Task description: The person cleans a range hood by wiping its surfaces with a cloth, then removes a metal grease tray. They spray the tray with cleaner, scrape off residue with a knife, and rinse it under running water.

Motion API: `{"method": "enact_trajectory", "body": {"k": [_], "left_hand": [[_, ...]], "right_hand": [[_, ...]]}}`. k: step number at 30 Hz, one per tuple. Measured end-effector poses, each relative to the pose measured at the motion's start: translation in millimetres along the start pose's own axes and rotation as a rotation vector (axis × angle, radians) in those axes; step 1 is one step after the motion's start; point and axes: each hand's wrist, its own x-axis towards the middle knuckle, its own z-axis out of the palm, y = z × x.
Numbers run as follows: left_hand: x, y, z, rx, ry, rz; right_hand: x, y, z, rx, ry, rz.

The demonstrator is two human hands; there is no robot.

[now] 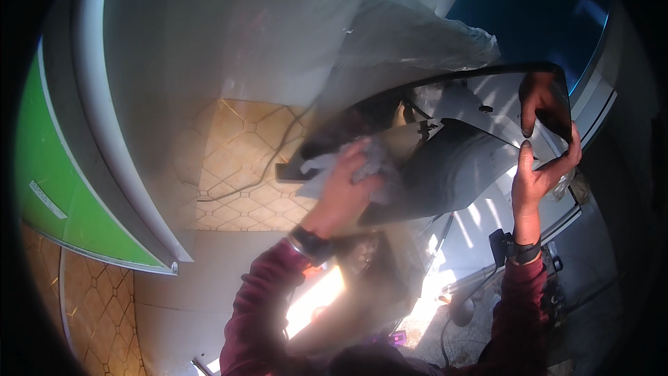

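My left hand [342, 188] presses a crumpled pale cloth [373, 167] onto the left part of a glossy dark panel [449, 167]. The panel has a black rim and a mirror-like face, and bears a reflection of a hand at its upper right. My right hand [545, 167] holds the panel's right edge, with the fingers behind the edge and the thumb in front. What part the panel is, I cannot tell. Dark bands are worn on both wrists.
Clear plastic film [417, 36] lies beyond the panel. A green panel with a pale frame [57, 167] stands at the left. A thin cable [274, 162] crosses the patterned tile floor [240, 146]. A white surface [475, 224] in striped sunlight is under the panel's right part.
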Motion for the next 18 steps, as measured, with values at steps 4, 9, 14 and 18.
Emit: {"method": "enact_trajectory", "body": {"k": [4, 9, 14, 18], "left_hand": [[39.0, 6.6, -4.0, -0.154, -0.360, -0.342], [44.0, -1.7, -7.6, 0.077, -0.478, -0.216], [1.1, -35.6, 2.6, 0.344, -0.465, -0.015], [-42.8, -66.4, -1.4, 0.468, -0.435, 0.110]], "right_hand": [[0.0, -1.0, -0.7, -0.022, -0.015, 0.019], [-1.0, 0.5, -0.8, 0.005, -0.013, 0.001], [-1.9, 5.1, -3.4, 0.026, -0.038, -0.005], [-2.1, 7.1, -6.1, 0.023, -0.056, -0.022]]}}
